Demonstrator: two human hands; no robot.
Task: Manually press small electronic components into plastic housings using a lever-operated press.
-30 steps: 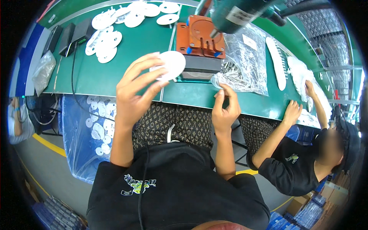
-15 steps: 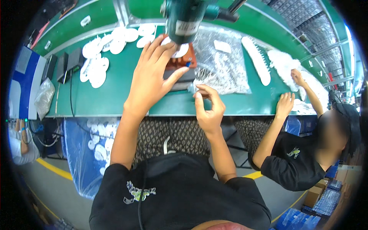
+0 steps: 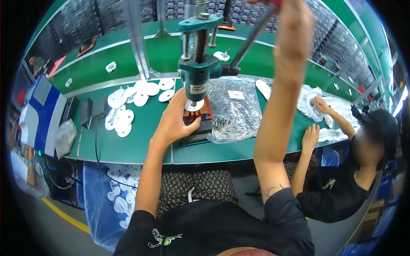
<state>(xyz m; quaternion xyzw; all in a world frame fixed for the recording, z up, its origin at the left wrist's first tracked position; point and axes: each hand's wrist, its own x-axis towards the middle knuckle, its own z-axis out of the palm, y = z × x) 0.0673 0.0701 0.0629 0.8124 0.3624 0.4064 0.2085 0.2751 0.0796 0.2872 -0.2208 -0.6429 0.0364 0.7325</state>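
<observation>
Up from beside the bag of silver pins (image 3: 232, 119), the right hand (image 3: 294, 25) has risen to the far end of the press lever (image 3: 255, 37); blur and cropping hide whether its fingers are closed. Nearest, below the green bench (image 3: 141, 147) at left, a blue lined tub (image 3: 97, 205) holds more discs. On the bench, the left hand (image 3: 173, 121) spans the left side of the orange fixture (image 3: 208, 112), thumb and fingers apart. A white disc (image 3: 199, 106) lies there beneath the press head (image 3: 197, 83): placing looks done, pressing cannot be judged. Farther left, whether the loose discs (image 3: 124, 121) are finished is unclear.
</observation>
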